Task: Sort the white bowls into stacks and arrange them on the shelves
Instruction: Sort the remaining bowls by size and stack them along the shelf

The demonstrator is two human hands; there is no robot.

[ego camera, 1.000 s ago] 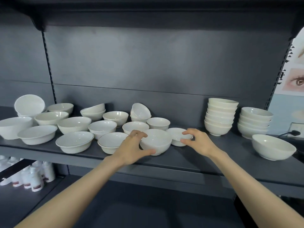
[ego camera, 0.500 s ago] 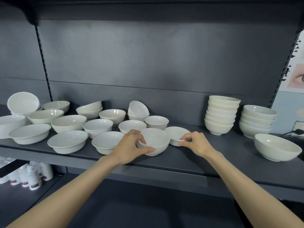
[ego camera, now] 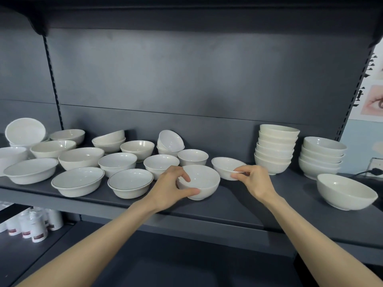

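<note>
Resting front bowl (ego camera: 204, 180): front middle of the shelf (ego camera: 238, 206), upright.
Left hand (ego camera: 167, 190): thumb low on its wall, fingers curled over the near rim, gripping it.
Right hand (ego camera: 256, 182): fingertips pinch the near rim of the tilted bowl (ego camera: 226, 167) just behind, one edge perhaps off the shelf.
Tall stack (ego camera: 275, 150): further right, well apart.

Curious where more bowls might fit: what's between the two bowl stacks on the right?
Nothing; the head view shows bare shelf between the tall stack and the shorter stack.
</note>
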